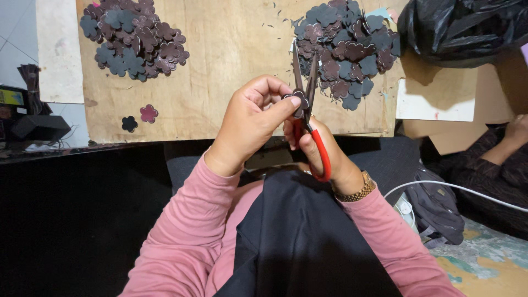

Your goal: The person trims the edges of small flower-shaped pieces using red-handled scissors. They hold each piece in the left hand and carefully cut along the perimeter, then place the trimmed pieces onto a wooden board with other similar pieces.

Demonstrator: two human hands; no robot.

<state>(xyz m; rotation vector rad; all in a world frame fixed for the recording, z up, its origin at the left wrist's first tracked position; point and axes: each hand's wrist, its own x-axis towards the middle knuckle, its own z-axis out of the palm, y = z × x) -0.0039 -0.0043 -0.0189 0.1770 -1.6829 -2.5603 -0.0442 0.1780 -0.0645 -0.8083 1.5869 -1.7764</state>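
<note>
Red-handled scissors (308,110) in the right hand (324,157) run near-to-far, blades parted and pointing far over the tabletop (231,66), while the left hand (250,124) pinches a dark flower cutout (297,99) between them.

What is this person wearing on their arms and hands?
Both arms are in long pink sleeves reaching the wrists. The left hand is bare, with no ring or glove visible. The right hand is bare too, with a gold-coloured link watch band at its wrist.

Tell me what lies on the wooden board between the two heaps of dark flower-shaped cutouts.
In the head view, mostly bare wooden board separates the left heap of dark flower-shaped cutouts from the right heap; only tiny dark offcut scraps lie scattered near the right heap.
</note>
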